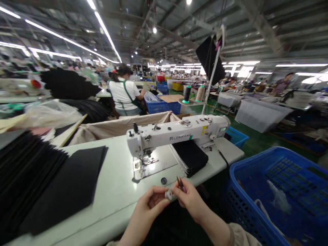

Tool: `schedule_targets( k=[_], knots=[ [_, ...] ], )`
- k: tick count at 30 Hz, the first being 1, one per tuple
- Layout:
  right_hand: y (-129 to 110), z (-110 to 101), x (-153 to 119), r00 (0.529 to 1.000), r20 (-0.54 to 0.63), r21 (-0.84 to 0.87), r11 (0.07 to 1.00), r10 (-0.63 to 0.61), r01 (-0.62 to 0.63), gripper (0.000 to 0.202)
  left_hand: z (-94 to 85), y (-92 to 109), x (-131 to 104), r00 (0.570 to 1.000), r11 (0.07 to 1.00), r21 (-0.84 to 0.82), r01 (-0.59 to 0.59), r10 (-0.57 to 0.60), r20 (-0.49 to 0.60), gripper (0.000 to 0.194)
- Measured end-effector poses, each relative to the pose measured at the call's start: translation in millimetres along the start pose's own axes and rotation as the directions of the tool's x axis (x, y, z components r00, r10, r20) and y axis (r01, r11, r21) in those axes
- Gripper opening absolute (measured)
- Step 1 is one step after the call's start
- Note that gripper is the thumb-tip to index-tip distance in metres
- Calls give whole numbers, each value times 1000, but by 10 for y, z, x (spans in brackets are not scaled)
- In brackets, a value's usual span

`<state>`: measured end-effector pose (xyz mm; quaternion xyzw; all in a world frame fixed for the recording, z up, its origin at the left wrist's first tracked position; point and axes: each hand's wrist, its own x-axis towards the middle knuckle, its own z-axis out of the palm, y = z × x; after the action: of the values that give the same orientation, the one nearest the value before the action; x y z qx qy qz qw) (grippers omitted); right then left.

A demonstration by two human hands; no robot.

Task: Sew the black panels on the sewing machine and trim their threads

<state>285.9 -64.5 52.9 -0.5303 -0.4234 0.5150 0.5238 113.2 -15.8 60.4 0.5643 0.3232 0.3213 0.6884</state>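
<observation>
My left hand (153,202) pinches a small white bobbin (168,195) between thumb and fingertips, in front of the sewing table's edge. Close beside it, my right hand (186,195) is closed around small dark-tipped snips (180,183), its fingertips near the bobbin. A small dark round part (163,181) lies on the pale table (115,184) just beyond my hands. Behind stands a white sewing machine (176,133). Under its arm rests a stack of black pieces (192,157).
Black panels (69,181) are piled at the left of the table. A blue basket (279,201) stands at the right. Behind the machine are a thread stand with spools (188,94), another blue basket (164,106) and a seated person (125,92).
</observation>
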Motion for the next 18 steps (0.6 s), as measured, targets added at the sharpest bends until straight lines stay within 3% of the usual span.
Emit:
schedule_targets(
  k=[4, 7, 9, 12, 13, 15, 18],
  knots=[
    [96, 144, -63, 995, 30, 143, 985, 97, -101, 36, 95, -42, -8, 992, 974, -225, -33, 5, -125, 22],
    [24, 130, -163, 986, 131, 19, 994, 103, -106, 33, 70, -69, 14, 990, 938, -346, -30, -20, -141, 21],
    [-86, 42, -238, 951, 289, -151, 986, 111, -69, 30, -4, -82, 31, 984, 945, -325, -43, -17, -179, 23],
    [-301, -144, -287, 858, 484, -301, 953, 174, -24, 29, -129, -107, 44, 971, 986, -137, -97, 63, -230, 24],
    [-370, -199, -274, 859, 483, -317, 948, 170, -10, 28, -156, -115, 42, 971, 992, -55, -112, 97, -220, 25],
    [-474, -277, -203, 915, 393, -345, 937, 96, 49, 28, -174, -123, 30, 979, 991, 67, -118, 128, -161, 25],
    [-499, -290, -63, 982, 154, -430, 888, -105, 163, 24, -141, -112, 10, 994, 996, 43, -80, 83, -73, 25]
  ],
)
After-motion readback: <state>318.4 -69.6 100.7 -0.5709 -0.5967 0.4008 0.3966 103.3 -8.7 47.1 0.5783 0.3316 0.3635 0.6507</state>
